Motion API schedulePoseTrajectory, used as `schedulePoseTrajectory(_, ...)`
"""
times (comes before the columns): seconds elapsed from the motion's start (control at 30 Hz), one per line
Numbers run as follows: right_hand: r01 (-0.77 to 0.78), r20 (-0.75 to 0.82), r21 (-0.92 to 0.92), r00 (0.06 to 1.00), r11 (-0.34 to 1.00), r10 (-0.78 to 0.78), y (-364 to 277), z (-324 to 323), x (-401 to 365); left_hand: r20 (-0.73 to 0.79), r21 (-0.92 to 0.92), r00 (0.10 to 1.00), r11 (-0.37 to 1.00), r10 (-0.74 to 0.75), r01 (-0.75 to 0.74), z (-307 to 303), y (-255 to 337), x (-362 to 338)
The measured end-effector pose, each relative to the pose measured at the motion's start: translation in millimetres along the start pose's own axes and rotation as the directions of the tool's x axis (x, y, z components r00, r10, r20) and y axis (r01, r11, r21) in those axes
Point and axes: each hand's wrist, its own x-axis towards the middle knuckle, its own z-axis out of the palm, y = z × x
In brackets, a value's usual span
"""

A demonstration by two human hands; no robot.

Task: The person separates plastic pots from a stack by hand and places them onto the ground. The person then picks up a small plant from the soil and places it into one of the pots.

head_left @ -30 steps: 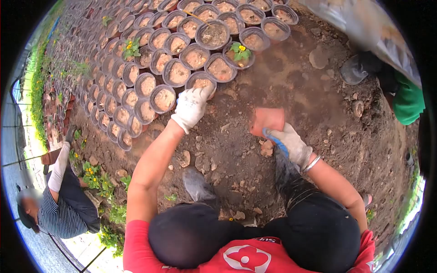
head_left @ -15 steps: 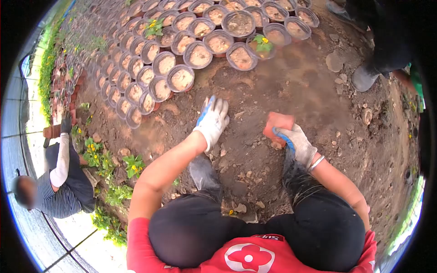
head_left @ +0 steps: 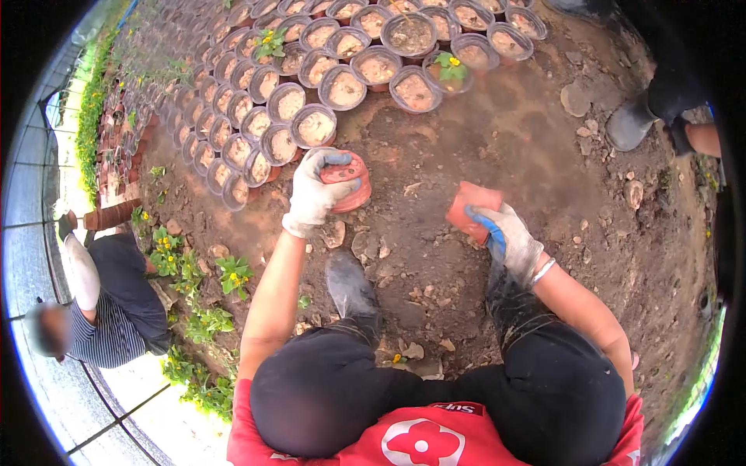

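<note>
My left hand (head_left: 317, 190), in a white and blue glove, is wrapped round a reddish pot (head_left: 353, 182) just below the nearest row of pots. My right hand (head_left: 509, 233), gloved the same way, grips a second reddish pot (head_left: 472, 208) above my right boot. That pot is tilted, and its far side is hidden. Many round pots filled with pale soil (head_left: 314, 126) stand packed together on the ground beyond my left hand. Bare brown soil (head_left: 412, 256) lies between my two hands.
At the left a co-worker (head_left: 116, 334) in a striped shirt holds a stack of reddish pots (head_left: 113, 215). Another person's boot (head_left: 628, 124) is at the upper right. Yellow-flowered plants (head_left: 233, 276) grow at the left. Stones (head_left: 633, 193) lie at the right.
My left hand has moved left and turned, and a reddish pot now shows in its grasp. My right hand has barely moved. The co-worker's arm at the left has shifted left.
</note>
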Motion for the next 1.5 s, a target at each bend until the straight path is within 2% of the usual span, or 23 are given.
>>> schedulePoseTrajectory(0.13, -0.03, 0.055, 0.012, 0.998, 0.999, 0.029, -11, 7, 3, 0.106, 0.396, 0.991, 0.911, 0.077, -0.113, 7, -4, -5)
schedulePoseTrajectory(0.2, -0.055, 0.091, -0.049, 0.994, 0.997, 0.059, -13, 1, 2, 0.044, -0.196, 0.985, 0.965, -0.169, 0.174, 3, 1, -7)
schedulePoseTrajectory(0.27, -0.103, 0.062, -0.002, 0.993, 0.995, 0.102, -11, -2, 6, -0.009, -0.119, 0.986, 0.979, -0.168, 0.165, 6, -2, -1)
schedulePoseTrajectory(0.3, -0.14, 0.059, 0.039, 0.989, 0.989, 0.138, -10, -2, 8, 0.042, 0.502, 0.994, 0.858, 0.102, -0.109, 7, -21, 1)
schedulePoseTrajectory(0.33, -0.129, 0.061, 0.03, 0.99, 0.991, 0.127, -8, -5, 15, 0.059, 0.494, 0.984, 0.852, 0.165, -0.173, 7, -17, 0)
schedulePoseTrajectory(0.37, -0.063, 0.133, 0.051, 0.99, 0.997, 0.055, -3, -10, 21, -0.071, 0.121, 0.996, 0.992, 0.054, -0.045, 11, -15, 5)
schedulePoseTrajectory(0.43, -0.038, 0.186, 0.084, 0.982, 0.996, 0.022, 11, -16, 14, -0.122, -0.517, 0.964, 0.844, -0.235, 0.141, 23, 0, 0)
schedulePoseTrajectory(0.73, -0.086, 0.371, 0.539, 0.917, 0.838, -0.144, 8, 40, 34, 0.194, -0.806, 0.947, 0.509, -0.257, 0.303, 100, 53, -33)
schedulePoseTrajectory(0.8, -0.05, 0.325, 0.451, 0.939, 0.891, -0.112, 6, 48, 35, 0.38, -0.839, 0.887, 0.306, -0.26, 0.449, 101, 51, -39)
schedulePoseTrajectory(0.83, -0.05, 0.326, 0.451, 0.939, 0.891, -0.113, 5, 49, 31, 0.35, -0.831, 0.906, 0.367, -0.239, 0.418, 105, 54, -47)
schedulePoseTrajectory(0.9, 0.588, 0.313, 0.097, 0.748, 0.803, -0.585, 6, 48, 15, 0.378, -0.801, 0.887, 0.387, -0.265, 0.457, 111, 54, -53)
schedulePoseTrajectory(0.93, 0.584, 0.312, 0.101, 0.75, 0.805, -0.583, 7, 42, 13, 0.403, -0.769, 0.867, 0.405, -0.295, 0.495, 113, 53, -57)
schedulePoseTrajectory(1.0, 0.745, 0.557, -0.666, 0.536, 0.045, -0.635, 7, 31, 16, 0.461, -0.76, 0.837, 0.354, -0.297, 0.544, 116, 49, -64)
schedulePoseTrajectory(1.03, 0.752, 0.564, -0.657, 0.529, 0.043, -0.635, 0, 41, 13, 0.514, -0.712, 0.811, 0.389, -0.281, 0.585, 114, 53, -66)
schedulePoseTrajectory(1.07, 0.517, 0.3, -0.266, 0.847, 0.814, -0.44, -11, 56, 6, 0.567, -0.658, 0.779, 0.422, -0.268, 0.624, 111, 56, -67)
schedulePoseTrajectory(1.1, -0.117, 0.29, 0.356, 0.957, 0.927, 0.009, -19, 65, 4, 0.544, -0.699, 0.809, 0.414, -0.22, 0.583, 109, 58, -66)
schedulePoseTrajectory(1.13, -0.119, 0.297, 0.353, 0.955, 0.928, 0.009, -22, 65, 8, 0.538, -0.702, 0.813, 0.416, -0.222, 0.578, 100, 60, -57)
schedulePoseTrajectory(1.2, -0.068, 0.139, 0.286, 0.99, 0.956, 0.029, -29, 56, 14, 0.372, -0.087, 0.926, 0.99, -0.069, 0.109, 71, 56, -27)
schedulePoseTrajectory(1.23, 0.22, 0.199, 0.184, 0.946, 0.958, -0.256, -19, 44, 17, 0.193, 0.195, 0.975, 0.97, 0.107, -0.145, 65, 33, -14)
schedulePoseTrajectory(1.27, 0.325, 0.081, -0.249, 0.946, 0.912, -0.314, -8, 25, 35, 0.101, 0.499, 0.972, 0.834, 0.212, -0.234, 47, 25, 4)
schedulePoseTrajectory(1.33, -0.03, 0.079, 0.404, 0.997, 0.914, -0.002, -37, 37, 11, 0.045, 0.792, 0.977, 0.588, 0.21, -0.163, 18, -11, 32)
schedulePoseTrajectory(1.4, -0.038, 0.095, 0.374, 0.995, 0.927, 0.002, -15, 25, 15, 0.253, 0.888, 0.963, 0.371, 0.096, -0.27, -11, -52, 56)
schedulePoseTrajectory(1.5, -0.036, 0.097, 0.312, 0.995, 0.949, 0.006, -13, 17, 17, 0.198, 0.715, 0.947, 0.623, 0.254, -0.317, -20, -41, 65)
